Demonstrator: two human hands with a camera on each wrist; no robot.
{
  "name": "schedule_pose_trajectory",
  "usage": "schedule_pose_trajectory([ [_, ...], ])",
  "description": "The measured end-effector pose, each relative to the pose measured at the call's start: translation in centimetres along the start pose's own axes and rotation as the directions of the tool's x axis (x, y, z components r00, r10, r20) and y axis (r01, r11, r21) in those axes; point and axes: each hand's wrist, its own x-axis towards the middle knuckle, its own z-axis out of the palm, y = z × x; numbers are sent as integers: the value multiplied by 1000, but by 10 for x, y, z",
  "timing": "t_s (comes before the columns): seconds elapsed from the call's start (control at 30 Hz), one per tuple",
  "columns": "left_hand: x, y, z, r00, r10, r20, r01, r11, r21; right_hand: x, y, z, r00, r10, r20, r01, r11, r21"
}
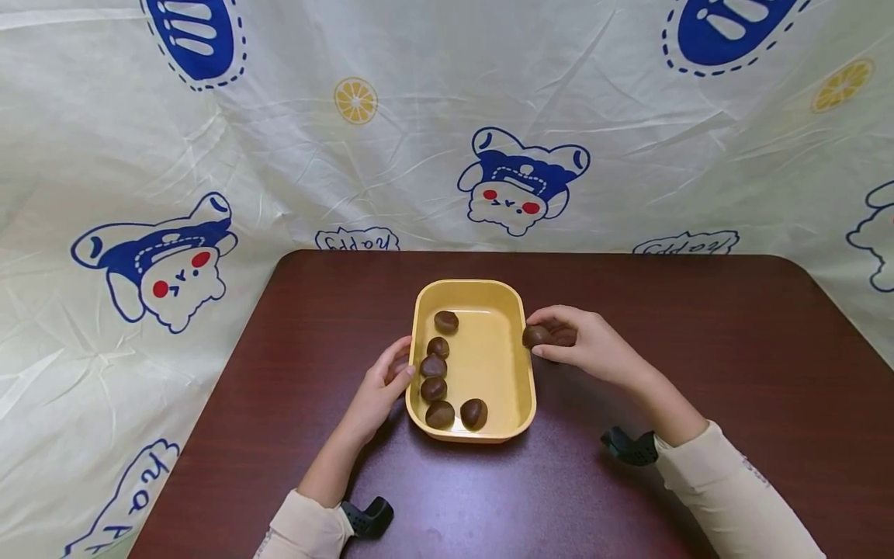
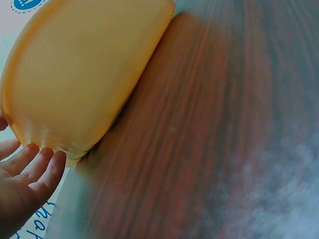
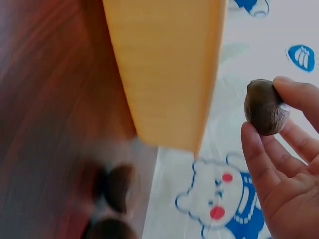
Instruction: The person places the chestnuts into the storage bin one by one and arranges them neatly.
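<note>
In the head view, a yellow tray (image 1: 489,373) stands on the table with several brown chestnuts in it. Most line its left side, and one chestnut (image 1: 473,414) sits apart near the front. My left hand (image 1: 375,394) is at the tray's left side. Relaxed fingers (image 2: 54,172) touch the outer wall in the left wrist view, and the thumb is by the rim. Just outside the right rim, my right hand (image 1: 587,341) pinches another chestnut (image 3: 266,107) between thumb and fingers, with its rough pale base visible in the right wrist view.
The dark brown wooden table (image 1: 335,310) ends at a back edge in front of a white printed cloth (image 1: 412,178). Two blurred dark brown shapes (image 3: 119,186) show low in the right wrist view. Each wrist wears a dark band (image 1: 632,446).
</note>
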Motion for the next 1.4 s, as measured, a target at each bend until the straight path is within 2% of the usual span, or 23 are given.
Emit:
schedule_pose_trajectory([
  [0.03,0,0,0,1000,-2,0,2,1000,-1,2,-6,3,1000,-4,14,4,1000,9],
  [0.23,0,3,1,1000,-13,4,13,1000,-1,15,-11,24,996,-34,86,30,998,50],
  [0.43,0,-1,1,1000,-7,0,7,1000,3,30,-5,41,987,-106,124,103,994,31],
  [0.57,1,-1,1,1000,-9,0,9,1000,1,38,-6,52,974,-132,186,128,991,34],
  [0.8,2,0,2,1000,-10,0,10,1000,10,48,-9,67,949,-119,292,123,992,6],
  [1.03,1,-1,1,1000,-9,-1,9,1000,4,52,-12,75,912,-72,403,95,995,-38],
  [1.2,1,0,1,1000,-17,-5,17,1000,1,53,-11,79,892,-63,448,114,990,-87],
  [1.4,0,1,1,1000,-15,-9,15,1000,-4,54,-10,82,879,-51,475,129,982,-135],
])
